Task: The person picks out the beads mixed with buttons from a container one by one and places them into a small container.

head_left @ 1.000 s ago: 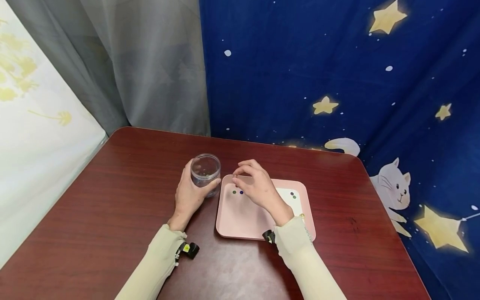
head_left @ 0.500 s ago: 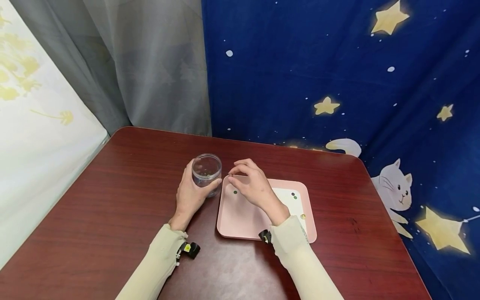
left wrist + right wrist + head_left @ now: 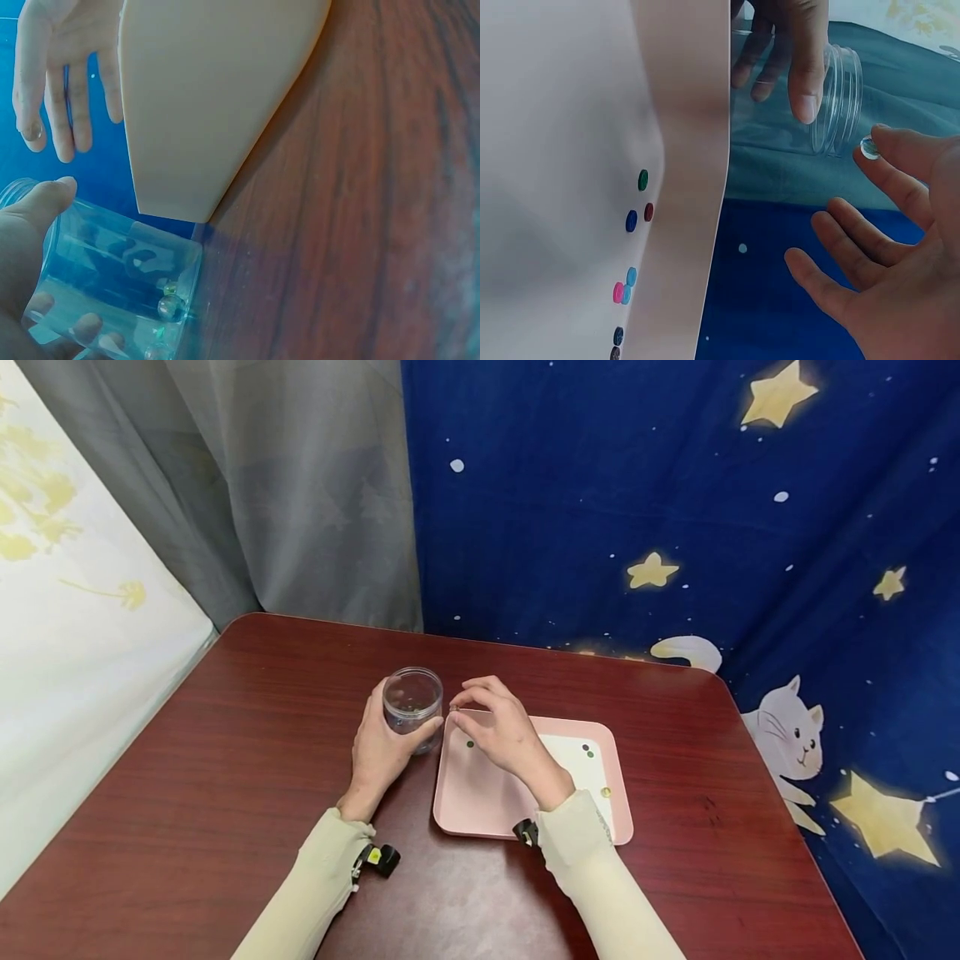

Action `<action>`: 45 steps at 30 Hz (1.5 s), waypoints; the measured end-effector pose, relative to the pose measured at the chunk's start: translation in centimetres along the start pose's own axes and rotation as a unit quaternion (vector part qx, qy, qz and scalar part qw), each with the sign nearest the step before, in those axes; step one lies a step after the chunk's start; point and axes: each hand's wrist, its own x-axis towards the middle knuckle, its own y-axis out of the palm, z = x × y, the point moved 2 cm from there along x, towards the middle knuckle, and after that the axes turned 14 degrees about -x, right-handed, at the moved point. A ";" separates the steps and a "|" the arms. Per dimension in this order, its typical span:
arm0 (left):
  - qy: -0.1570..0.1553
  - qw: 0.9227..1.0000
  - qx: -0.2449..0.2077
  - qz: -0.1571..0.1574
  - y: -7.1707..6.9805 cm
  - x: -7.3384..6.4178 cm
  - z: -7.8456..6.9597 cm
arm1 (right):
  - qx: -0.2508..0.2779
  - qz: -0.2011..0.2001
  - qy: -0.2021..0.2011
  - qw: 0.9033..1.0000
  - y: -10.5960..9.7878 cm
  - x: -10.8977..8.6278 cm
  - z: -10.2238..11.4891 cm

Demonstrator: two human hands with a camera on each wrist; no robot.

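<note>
My left hand (image 3: 384, 750) grips a clear, wide-mouthed jar (image 3: 414, 700) standing just left of the pink tray (image 3: 480, 810). Low inside the jar, small clear and greenish marbles (image 3: 171, 307) show in the left wrist view. Above the tray's far left corner is my right hand (image 3: 510, 732). Between thumb and forefinger it pinches a small clear marble (image 3: 870, 147), close to the jar's rim but outside it, with the other fingers spread. Small coloured discs lie in the tray, among them a green disc (image 3: 643, 180), a blue disc (image 3: 631, 221) and a pink disc (image 3: 618, 292).
Under the tray and jar is a dark red wooden table (image 3: 225, 777). A white area (image 3: 573, 764) shows in the tray's right part, with a yellow disc (image 3: 606, 792) near its edge. Behind hang a grey curtain (image 3: 322, 493) and a blue star-patterned curtain (image 3: 555, 527).
My right hand has moved left across the tray's far corner towards the jar, the marble in its pinch. My left hand and the jar have stayed in place.
</note>
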 end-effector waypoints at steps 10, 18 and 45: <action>0.000 1.000 -0.006 0.001 0.1 0.0 -0.1 | 0.006 0.001 -0.009 1.000 0.2 0.3 0.2; 0.003 1.000 -0.006 0.000 0.0 -0.1 0.0 | 0.003 -0.006 -0.019 1.000 0.5 0.6 0.5; -0.012 1.000 0.006 0.003 -0.1 -0.2 -0.1 | 0.020 0.023 -0.029 0.999 1.6 1.8 1.5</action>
